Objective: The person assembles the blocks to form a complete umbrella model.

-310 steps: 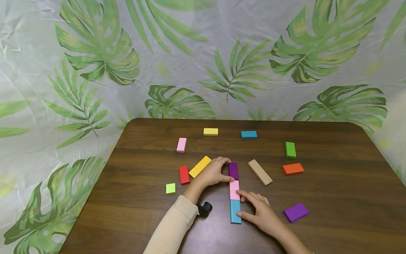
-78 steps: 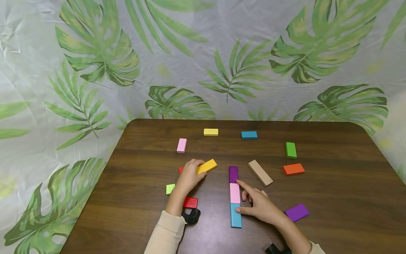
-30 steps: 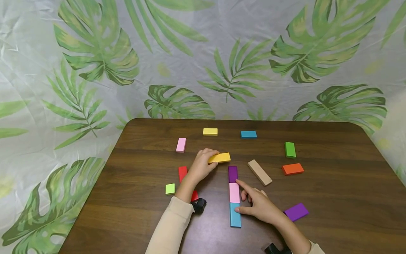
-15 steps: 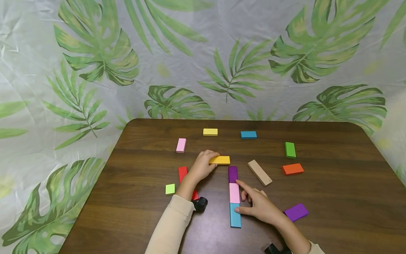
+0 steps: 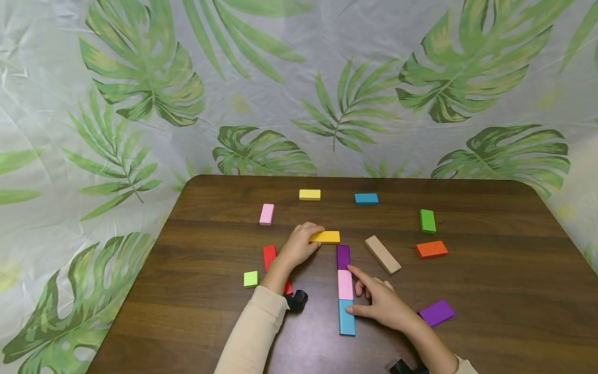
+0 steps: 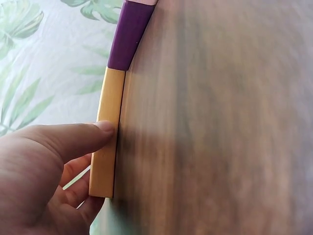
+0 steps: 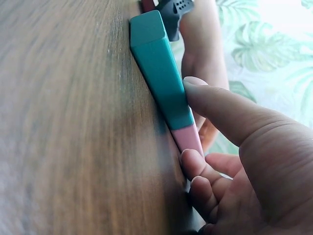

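Between thumb and fingers, my left hand (image 5: 298, 248) pinches a yellow-orange block (image 5: 329, 237) lying crosswise. Its right end is right by the far end of a purple block (image 5: 343, 257), and in the left wrist view the two overlap end to end. That purple block, a pink block (image 5: 345, 284) and a light blue block (image 5: 347, 323) form a straight row toward me. My right hand (image 5: 383, 305) rests along the row's right side: thumb on the blue block, index finger extended to the purple-pink joint, other fingers bent beside the pink block (image 7: 187, 139).
A tan block (image 5: 383, 254) lies right of the row. A red block (image 5: 269, 255), a lime cube (image 5: 250, 279) and a partly hidden red block (image 5: 288, 287) are near my left arm. More blocks, including a violet one (image 5: 436, 312), are spread around the brown table (image 5: 504, 270).
My left hand left the purple block, took the yellow-orange block, carried it right, turned it crosswise and brought it down beside the row's far end. My right index finger slid up to the purple-pink joint.
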`<state>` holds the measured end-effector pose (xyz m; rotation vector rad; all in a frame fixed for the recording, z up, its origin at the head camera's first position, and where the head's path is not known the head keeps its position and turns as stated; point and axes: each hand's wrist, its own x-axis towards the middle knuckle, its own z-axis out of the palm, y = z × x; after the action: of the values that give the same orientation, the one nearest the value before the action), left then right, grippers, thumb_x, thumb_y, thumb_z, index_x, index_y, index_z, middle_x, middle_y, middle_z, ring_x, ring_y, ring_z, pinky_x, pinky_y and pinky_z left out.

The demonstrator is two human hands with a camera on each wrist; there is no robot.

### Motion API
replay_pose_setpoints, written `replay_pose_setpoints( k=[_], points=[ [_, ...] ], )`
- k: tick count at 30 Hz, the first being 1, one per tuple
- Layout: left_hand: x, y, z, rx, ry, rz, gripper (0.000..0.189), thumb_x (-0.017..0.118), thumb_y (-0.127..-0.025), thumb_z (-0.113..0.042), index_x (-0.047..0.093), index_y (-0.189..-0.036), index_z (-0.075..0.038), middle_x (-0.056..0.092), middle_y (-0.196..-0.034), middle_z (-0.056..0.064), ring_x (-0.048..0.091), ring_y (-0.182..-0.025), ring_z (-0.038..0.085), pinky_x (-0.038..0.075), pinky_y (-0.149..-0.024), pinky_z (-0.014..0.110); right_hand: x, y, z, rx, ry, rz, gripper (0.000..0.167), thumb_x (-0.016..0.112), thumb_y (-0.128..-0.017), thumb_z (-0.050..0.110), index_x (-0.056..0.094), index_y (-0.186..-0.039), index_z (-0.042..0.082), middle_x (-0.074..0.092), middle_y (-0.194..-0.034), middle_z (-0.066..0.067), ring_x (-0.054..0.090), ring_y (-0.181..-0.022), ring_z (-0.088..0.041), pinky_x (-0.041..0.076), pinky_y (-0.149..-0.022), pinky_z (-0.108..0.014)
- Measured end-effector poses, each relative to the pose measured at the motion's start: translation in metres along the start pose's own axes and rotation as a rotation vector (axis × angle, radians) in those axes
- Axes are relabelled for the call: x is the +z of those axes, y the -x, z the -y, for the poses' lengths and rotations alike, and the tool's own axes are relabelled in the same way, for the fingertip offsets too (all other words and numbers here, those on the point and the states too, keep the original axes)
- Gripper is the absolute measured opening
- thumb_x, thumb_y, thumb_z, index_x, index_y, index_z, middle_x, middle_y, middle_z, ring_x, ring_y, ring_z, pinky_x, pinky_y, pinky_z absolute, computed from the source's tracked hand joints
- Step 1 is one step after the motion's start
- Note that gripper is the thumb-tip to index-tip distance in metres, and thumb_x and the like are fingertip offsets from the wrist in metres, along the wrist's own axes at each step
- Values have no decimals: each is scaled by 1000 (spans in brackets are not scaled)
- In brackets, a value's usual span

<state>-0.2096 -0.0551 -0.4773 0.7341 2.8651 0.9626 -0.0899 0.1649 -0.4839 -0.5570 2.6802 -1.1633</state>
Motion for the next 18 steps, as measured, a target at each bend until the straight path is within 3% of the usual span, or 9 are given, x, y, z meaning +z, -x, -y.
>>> replay_pose_setpoints(
  k=[18],
  points=[
    [1,-2,-5,22,-15,12,34,64,-83,-10,60,-116,-6,57,-112,6,49,-103,24,36,-91,33,-1,0,1,4,-4,4,82,73,-69,46,38,-137,19,46,-80,10,39,-67,-8,25,-70,-34]
  ],
)
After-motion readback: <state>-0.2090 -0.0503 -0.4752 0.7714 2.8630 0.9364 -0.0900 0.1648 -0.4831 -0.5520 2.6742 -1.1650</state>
